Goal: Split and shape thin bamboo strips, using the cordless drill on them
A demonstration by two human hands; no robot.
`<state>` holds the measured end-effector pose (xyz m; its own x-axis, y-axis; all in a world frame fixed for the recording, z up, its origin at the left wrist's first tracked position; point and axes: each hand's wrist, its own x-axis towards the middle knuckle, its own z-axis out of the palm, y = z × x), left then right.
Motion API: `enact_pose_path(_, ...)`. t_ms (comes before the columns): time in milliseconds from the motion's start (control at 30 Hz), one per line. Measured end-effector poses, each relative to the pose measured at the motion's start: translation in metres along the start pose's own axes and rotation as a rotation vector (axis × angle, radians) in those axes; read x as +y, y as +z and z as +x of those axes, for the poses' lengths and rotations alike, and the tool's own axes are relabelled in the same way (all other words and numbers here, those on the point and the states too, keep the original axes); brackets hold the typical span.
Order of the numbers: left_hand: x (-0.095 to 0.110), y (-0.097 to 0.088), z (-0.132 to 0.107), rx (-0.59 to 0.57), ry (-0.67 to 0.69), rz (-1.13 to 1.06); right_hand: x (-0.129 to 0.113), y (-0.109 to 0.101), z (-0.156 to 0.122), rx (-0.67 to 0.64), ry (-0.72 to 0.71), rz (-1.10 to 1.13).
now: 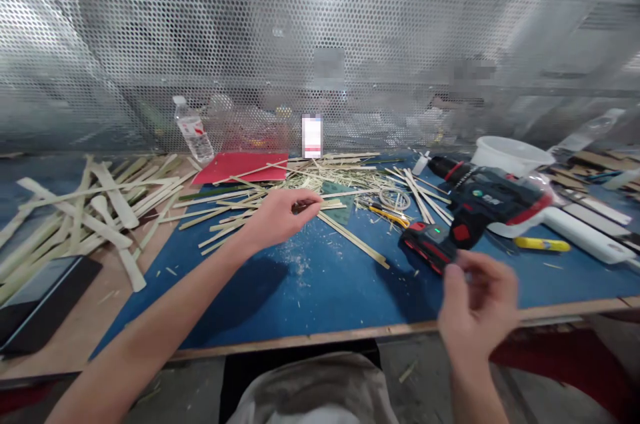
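Over the middle of the blue bench top, my left hand (pixel 283 216) is closed with thumb and fingertips together. Whatever may be in that pinch is hidden; thin bamboo strips (pixel 353 237) lie just past its fingertips. My right hand (pixel 480 304), a little blurred, is held curled near the front edge, thumb close to the forefinger. I cannot make out anything between them. Just beyond it stands a black and red cordless drill (pixel 485 201), its battery end toward me and a green light showing.
Wide bamboo pieces (pixel 113 197) pile up at left beside a black box-like object (pixel 47 304). A water bottle (pixel 194 134), a red sheet (pixel 243 167) and a lit phone (pixel 313 136) stand or lie along the perforated metal screen (pixel 240 44). A white tub (pixel 513 152) and yellow-handled tool (pixel 543 245) are right.
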<state>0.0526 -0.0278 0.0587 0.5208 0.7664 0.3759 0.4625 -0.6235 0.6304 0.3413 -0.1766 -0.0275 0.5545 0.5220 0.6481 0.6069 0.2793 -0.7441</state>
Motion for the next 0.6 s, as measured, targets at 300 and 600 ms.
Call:
enact_pose_path(300, 0.019, -0.006, 0.008, -0.008, 0.059, -0.056, -0.075, 0.128, 0.058, -0.788, 0.146, 0.564)
enact_pose_path(600, 0.007, -0.042, 0.022, 0.038, 0.141, -0.037, -0.107, 0.123, 0.097, -0.697, -0.157, 0.523)
